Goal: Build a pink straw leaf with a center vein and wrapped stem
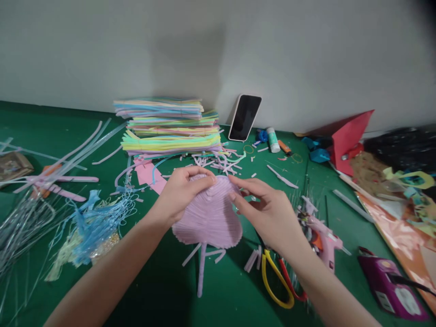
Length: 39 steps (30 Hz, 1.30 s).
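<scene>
A lilac leaf-shaped fan [207, 218] lies in front of me, built from rows of fuzzy strips that look like pipe cleaners, its wrapped stem pointing towards me. My left hand [185, 190] grips its far left edge, thumb on top. At the far right edge, my right hand [260, 200] pinches the rim between thumb and index finger. Whether a small strip is also between those fingers, I cannot tell. Short lilac offcuts [252, 260] lie by the fan. Scissors [277, 281] with yellow and red handles rest under my right forearm.
Bundled pastel pipe cleaners [170, 141] are stacked by the wall, near a leaning phone [245, 117]. On the right are a pink glue gun [325, 240], a purple box [391, 286] and a red folded card [350, 141]. Blue tassels [91, 222] and wires [27, 222] lie left.
</scene>
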{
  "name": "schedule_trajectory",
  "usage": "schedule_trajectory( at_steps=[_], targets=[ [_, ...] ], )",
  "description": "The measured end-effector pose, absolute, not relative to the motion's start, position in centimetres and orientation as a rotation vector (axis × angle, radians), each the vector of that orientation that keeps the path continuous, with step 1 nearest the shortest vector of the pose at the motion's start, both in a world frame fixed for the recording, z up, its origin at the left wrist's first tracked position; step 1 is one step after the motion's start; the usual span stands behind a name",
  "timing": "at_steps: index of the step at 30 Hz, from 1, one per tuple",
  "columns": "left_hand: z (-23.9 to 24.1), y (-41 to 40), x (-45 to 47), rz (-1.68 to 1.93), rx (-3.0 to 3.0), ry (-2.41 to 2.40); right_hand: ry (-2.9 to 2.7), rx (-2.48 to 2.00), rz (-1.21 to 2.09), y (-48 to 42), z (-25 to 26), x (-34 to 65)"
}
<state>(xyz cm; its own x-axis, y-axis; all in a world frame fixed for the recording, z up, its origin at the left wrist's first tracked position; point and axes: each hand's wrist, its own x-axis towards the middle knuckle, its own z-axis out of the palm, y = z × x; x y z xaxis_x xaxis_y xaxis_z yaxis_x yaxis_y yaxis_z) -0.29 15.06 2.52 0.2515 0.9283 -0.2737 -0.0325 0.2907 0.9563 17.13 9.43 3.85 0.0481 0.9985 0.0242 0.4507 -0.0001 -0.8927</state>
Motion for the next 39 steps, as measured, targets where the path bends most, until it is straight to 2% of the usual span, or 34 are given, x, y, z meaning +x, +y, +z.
schedule_trajectory(
  at_steps=[7,17,20,25,28,31,35,39],
  targets=[
    [2.9,16.3,0.4,1.101,0.866,1.053,-1.267,-1.564,0.912,10.4,3.6,16.5],
    [4.0,15.5,0.8,1.345,0.945,0.89,-1.154,-1.388,1.012,10.4,4.8,16.0],
    [4.7,16.0,0.6,1.406,1.081,0.752,-1.328,-1.366,0.744,10.1,6.5,16.1],
    [6.3,17.0,-1.5,1.422,1.779,0.527,-1.837,-1.126,-0.161,9.3,8.6,17.1],
    [6.4,16.3,-3.3,1.334,2.381,0.55,-2.1,-0.973,-0.505,8.2,8.0,18.0],
    [4.9,14.4,-4.8,1.107,2.688,0.667,-2.302,-0.943,-0.518,6.4,6.0,18.5],
    [1.5,11.6,-6.3,0.735,2.552,0.685,-2.377,-0.967,-0.389,3.5,1.5,17.8],
    [-2.0,9.8,-7.4,0.579,2.135,0.851,-2.389,-1.008,-0.19,1.1,-2.9,15.9]
  ],
)
